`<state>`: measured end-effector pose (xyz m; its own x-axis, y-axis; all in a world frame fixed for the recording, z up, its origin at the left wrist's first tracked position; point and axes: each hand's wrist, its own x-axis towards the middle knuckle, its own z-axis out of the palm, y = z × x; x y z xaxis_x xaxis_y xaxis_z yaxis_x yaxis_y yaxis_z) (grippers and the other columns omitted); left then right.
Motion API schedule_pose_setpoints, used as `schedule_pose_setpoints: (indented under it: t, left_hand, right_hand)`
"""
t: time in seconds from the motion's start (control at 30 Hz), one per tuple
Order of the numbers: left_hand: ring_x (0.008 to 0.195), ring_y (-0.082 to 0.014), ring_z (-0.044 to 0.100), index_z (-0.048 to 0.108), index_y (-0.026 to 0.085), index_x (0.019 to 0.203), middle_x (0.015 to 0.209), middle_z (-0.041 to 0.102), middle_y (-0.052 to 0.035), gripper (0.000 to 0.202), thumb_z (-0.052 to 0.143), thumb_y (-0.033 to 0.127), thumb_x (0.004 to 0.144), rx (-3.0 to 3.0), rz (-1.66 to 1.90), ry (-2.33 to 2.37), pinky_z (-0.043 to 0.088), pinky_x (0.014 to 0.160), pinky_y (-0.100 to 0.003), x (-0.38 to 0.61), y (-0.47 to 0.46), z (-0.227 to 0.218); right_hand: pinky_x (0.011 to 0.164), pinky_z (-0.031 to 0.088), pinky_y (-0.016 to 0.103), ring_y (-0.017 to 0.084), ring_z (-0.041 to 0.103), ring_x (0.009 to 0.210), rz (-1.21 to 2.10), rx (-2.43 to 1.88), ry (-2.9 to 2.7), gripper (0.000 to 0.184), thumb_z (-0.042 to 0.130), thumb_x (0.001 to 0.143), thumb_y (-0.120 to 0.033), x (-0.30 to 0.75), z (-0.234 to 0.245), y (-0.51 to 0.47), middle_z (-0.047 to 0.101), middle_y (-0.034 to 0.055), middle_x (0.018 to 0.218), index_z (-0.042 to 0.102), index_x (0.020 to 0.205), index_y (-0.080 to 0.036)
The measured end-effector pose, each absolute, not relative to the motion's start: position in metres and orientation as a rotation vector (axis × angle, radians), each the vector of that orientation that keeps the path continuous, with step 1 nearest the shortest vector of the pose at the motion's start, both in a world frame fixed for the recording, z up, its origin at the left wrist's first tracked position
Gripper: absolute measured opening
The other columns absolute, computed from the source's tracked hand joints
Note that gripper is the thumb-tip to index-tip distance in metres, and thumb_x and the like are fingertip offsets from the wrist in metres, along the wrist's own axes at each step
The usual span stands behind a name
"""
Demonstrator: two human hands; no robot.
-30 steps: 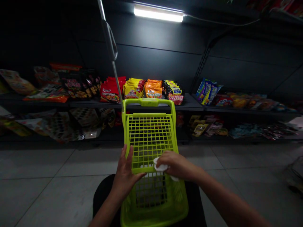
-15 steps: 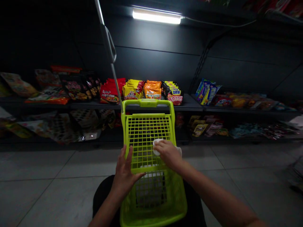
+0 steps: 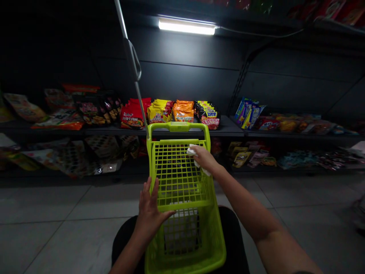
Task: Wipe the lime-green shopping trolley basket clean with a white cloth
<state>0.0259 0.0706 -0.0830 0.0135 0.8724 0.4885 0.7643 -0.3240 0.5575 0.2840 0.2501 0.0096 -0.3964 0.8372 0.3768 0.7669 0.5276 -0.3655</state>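
Observation:
A lime-green plastic shopping basket (image 3: 210, 213) with a lattice panel (image 3: 179, 173) stands tilted between my knees. My left hand (image 3: 150, 207) lies against its left side, fingers spread and thumb stretched across the crossbar below the lattice. In my right hand (image 3: 205, 158) is a bunched white cloth (image 3: 194, 149), pressed to the upper right of the lattice; whether it is cloth or paper I cannot tell. Part of the cloth hangs out below the palm. At the basket's top is a green carry handle (image 3: 178, 126), and a metal pull rod (image 3: 139, 93) with a grey grip rises at the left.
Behind the basket runs a dark shelf (image 3: 225, 127) with red, yellow, orange and black noodle packets (image 3: 184, 111). More snack bags (image 3: 249, 113) lie to the right and on the lower shelf. A lamp (image 3: 186, 26) glows above. Grey tiles (image 3: 85, 201) cover the floor.
My right hand has moved up the lattice with the white cloth, from its middle toward the top right. My left hand stays nearly in place. The view has shifted slightly.

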Motion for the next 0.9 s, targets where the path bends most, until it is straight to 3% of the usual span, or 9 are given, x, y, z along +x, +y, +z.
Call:
schedule_pose_setpoints:
  t: [0.2,0.37,0.47,0.6,0.67,0.77,0.9]
  left_hand:
    - [0.155,-0.0411,0.018,0.003,0.044,0.16,0.171,0.009,-0.0127,0.134,0.093,0.029,0.062,2.128,1.189,1.74,0.027,0.117,-0.068,0.024,0.074,-0.082]
    - [0.154,-0.0402,0.02,0.001,0.044,0.16,0.171,0.011,-0.013,0.133,0.092,0.027,0.064,2.149,1.154,1.729,0.026,0.118,-0.069,0.024,0.074,-0.082]
    - [0.155,-0.0396,0.019,0.001,0.043,0.16,0.171,0.011,-0.0135,0.131,0.091,0.028,0.066,2.146,1.163,1.715,0.027,0.118,-0.068,0.025,0.074,-0.083]
    - [0.155,-0.0389,0.019,0.002,0.043,0.16,0.171,0.01,-0.0133,0.129,0.09,0.029,0.067,2.144,1.187,1.705,0.027,0.118,-0.067,0.029,0.072,-0.083]
    - [0.155,-0.0389,0.019,0.002,0.042,0.16,0.171,0.01,-0.0133,0.129,0.09,0.03,0.067,2.143,1.195,1.708,0.028,0.118,-0.066,0.03,0.071,-0.083]
    - [0.155,-0.0386,0.019,0.003,0.042,0.16,0.171,0.009,-0.0129,0.129,0.09,0.03,0.067,2.139,1.19,1.711,0.03,0.118,-0.065,0.031,0.071,-0.082]
    - [0.155,-0.0381,0.02,0.003,0.042,0.16,0.171,0.009,-0.0126,0.127,0.089,0.029,0.068,2.156,1.179,1.702,0.03,0.118,-0.065,0.029,0.071,-0.082]
  right_hand:
    - [0.111,0.045,0.044,0.028,0.057,0.127,0.025,-1.308,-2.533,0.036,0.057,0.087,-0.005,0.275,-0.029,0.152,0.066,0.0158,0.133,0.067,0.121,-0.011]
    - [0.1,0.052,0.038,0.023,0.063,0.113,0.356,-1.13,-2.696,0.03,0.062,0.086,-0.009,0.295,-0.024,0.061,0.071,0.0098,0.122,0.068,0.115,-0.017]
    - [0.095,0.053,0.031,0.018,0.066,0.106,0.515,-1.072,-2.627,0.032,0.063,0.084,-0.008,0.31,0.004,0.091,0.073,0.0037,0.112,0.069,0.112,-0.022]
    - [0.113,0.041,0.038,0.022,0.053,0.132,0.091,-1.295,-2.357,0.046,0.057,0.085,-0.004,0.316,0.029,0.195,0.059,0.0109,0.144,0.064,0.129,-0.018]
    - [0.115,0.038,0.039,0.024,0.049,0.135,-0.036,-1.395,-2.383,0.045,0.055,0.087,-0.005,0.313,0.028,0.235,0.055,0.0133,0.147,0.063,0.13,-0.015]
    - [0.112,0.041,0.038,0.026,0.054,0.129,-0.138,-1.469,-2.494,0.035,0.052,0.091,-0.008,0.305,0.013,0.245,0.061,0.0142,0.139,0.067,0.123,-0.013]
    - [0.1,0.045,0.035,0.025,0.061,0.11,-0.163,-1.449,-2.584,0.028,0.053,0.089,-0.009,0.3,-0.014,0.172,0.069,0.0108,0.12,0.07,0.111,-0.015]
